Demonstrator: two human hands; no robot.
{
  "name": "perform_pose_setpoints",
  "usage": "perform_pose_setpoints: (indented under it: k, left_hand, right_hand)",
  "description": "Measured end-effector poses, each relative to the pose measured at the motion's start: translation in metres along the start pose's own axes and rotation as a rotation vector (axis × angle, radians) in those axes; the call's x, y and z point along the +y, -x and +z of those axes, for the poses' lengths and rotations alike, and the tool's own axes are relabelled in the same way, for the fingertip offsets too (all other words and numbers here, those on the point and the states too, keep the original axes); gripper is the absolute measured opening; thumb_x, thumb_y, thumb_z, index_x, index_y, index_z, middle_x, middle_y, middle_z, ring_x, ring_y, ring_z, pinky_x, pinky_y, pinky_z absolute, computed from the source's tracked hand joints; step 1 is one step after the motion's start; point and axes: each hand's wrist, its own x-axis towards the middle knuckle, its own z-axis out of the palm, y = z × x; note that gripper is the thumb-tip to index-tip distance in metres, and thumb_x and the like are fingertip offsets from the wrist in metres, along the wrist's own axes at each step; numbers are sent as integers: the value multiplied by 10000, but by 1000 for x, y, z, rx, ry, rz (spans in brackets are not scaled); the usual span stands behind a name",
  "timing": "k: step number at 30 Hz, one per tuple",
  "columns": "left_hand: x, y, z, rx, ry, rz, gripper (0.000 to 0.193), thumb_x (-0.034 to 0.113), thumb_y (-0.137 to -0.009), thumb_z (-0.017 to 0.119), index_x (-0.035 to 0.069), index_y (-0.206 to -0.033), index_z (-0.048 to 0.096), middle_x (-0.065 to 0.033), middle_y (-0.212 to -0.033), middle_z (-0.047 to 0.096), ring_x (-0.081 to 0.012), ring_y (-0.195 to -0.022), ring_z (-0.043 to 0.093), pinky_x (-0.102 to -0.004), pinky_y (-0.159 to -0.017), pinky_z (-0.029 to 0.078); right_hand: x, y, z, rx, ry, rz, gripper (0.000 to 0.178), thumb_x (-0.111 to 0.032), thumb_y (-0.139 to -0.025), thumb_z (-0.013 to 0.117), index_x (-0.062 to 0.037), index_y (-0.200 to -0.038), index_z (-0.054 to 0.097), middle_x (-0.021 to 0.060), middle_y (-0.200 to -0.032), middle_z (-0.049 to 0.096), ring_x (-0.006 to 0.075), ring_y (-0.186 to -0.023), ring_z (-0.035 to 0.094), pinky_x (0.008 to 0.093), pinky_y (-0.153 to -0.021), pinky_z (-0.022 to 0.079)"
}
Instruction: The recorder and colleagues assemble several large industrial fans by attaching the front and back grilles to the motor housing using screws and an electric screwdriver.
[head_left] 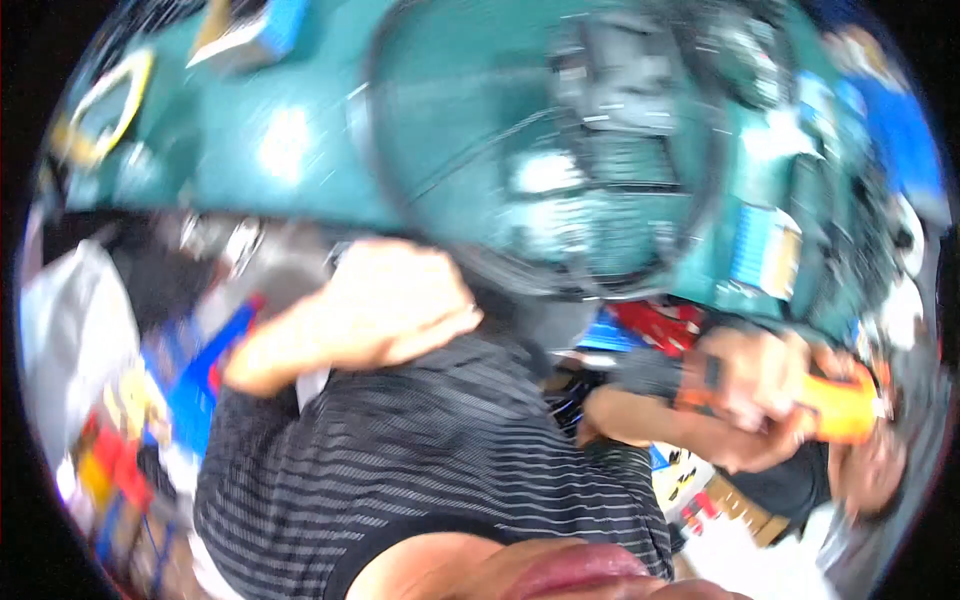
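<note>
My left hand (405, 300) is in front of my striped shirt, just below the near edge of the green table (300, 185). Its fingers are curled in, and whatever they might hold is hidden. To the right, my right hand (750, 380) is closed around an orange and black handheld tool (845, 402). Motion blur hides the tool's exact kind. A large black hoop of cable or tubing (378, 130) lies on the table beyond my hands. Inside it are a dark grey device (630, 75) and a ribbed dark part (625, 235), both smeared.
A blue and white box (765, 250) is on the table's right side, near dark clutter (840, 230). Another box (250, 35) and a yellow ring (130, 110) are at the far left. A person's hand (872, 470) shows at lower right. Coloured items (120, 460) crowd the lower left.
</note>
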Motion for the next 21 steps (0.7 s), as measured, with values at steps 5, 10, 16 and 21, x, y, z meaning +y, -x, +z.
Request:
perform_pose_setpoints:
  k: [5,10,16,21]
  left_hand:
    - [20,-21,6,319,211,186,190,85,-727,790,74,-812,620,-56,-741,631,-229,-612,618,-342,-540,468]
    - [20,-20,1,282,237,249,222,32,-702,783,55,-831,603,-72,-739,635,-236,-608,621,-338,-548,479]
    - [18,-18,6,217,243,232,257,-18,-701,762,34,-882,587,-94,-734,628,-254,-603,618,-335,-554,482]
    - [24,-22,6,216,267,232,241,-21,-701,762,34,-855,585,-93,-728,626,-253,-601,618,-335,-556,482]
  right_hand:
    - [37,2,22,-129,36,-59,522,-122,-907,586,-63,-1380,375,69,-824,523,159,-593,517,327,-541,468]
    - [39,7,32,-114,45,-64,486,-2,-887,563,-72,-1315,344,106,-785,510,176,-618,545,320,-578,475]
    - [37,19,24,-40,102,-79,464,33,-869,545,-53,-1285,357,106,-766,533,159,-587,547,308,-554,483]
    - [32,19,20,-68,97,-31,463,39,-867,562,-54,-1271,355,106,-770,540,165,-593,564,308,-534,495]
